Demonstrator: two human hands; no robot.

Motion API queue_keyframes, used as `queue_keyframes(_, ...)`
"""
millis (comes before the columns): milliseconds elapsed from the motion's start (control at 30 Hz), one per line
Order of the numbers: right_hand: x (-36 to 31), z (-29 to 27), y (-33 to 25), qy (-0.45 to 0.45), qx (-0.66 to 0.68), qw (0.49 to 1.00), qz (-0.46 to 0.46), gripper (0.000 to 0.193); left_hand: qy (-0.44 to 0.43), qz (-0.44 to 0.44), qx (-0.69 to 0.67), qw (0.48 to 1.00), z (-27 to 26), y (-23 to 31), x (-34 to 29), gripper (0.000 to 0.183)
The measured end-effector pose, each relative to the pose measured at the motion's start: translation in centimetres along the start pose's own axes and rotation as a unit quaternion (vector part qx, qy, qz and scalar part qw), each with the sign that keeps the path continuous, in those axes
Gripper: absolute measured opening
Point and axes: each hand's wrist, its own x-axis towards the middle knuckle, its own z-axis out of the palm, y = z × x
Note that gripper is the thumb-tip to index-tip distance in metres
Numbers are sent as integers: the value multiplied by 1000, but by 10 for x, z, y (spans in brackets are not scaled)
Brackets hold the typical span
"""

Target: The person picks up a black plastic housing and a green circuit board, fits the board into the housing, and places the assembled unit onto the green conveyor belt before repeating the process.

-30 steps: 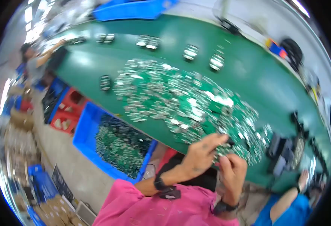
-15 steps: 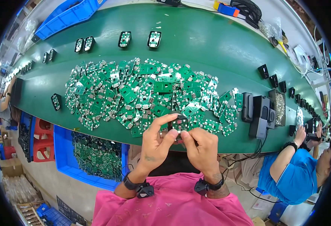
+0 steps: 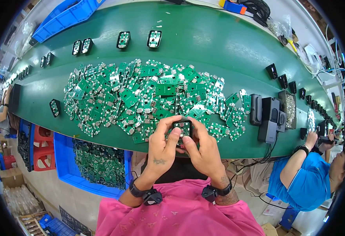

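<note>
Between both hands, at the table's near edge, is a small black plastic housing [image 3: 187,122] with a green circuit board [image 3: 183,129] lying in it. My left hand [image 3: 164,143] wraps its left side, thumb pressed on the board. My right hand [image 3: 202,147] grips the right side, its thumb on the board's lower part. The fingers partly cover the housing's sides and lower end. Just beyond my hands spreads a large pile of loose green circuit boards [image 3: 129,98]. A black housing with a board in it [image 3: 55,107] stands left of the pile.
Several filled housings [image 3: 154,39] stand along the far side of the green table [image 3: 219,47]. Black housings [image 3: 272,71] line the right. Grey-black devices [image 3: 270,122] and a box of small parts [image 3: 288,108] stand nearer. A blue bin of boards [image 3: 64,165] is below left. A co-worker [image 3: 304,177] sits right.
My right fingers have moved up around the housing's far right side, and its board now shows more fully. Both thumbs have shifted on the board. The view has moved slightly.
</note>
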Motion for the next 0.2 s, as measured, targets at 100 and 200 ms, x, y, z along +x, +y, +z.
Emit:
queue_keyframes(100, 0, -3, -8, -5, 18, 1000, 24, 50, -9, -28, -19, 999, -1, -2, 2, 34)
queue_keyframes(200, 0, -1, -8, -14, -28, 1000, -4, 58, -7, -29, -4, 1000, -3, -2, 2, 34)
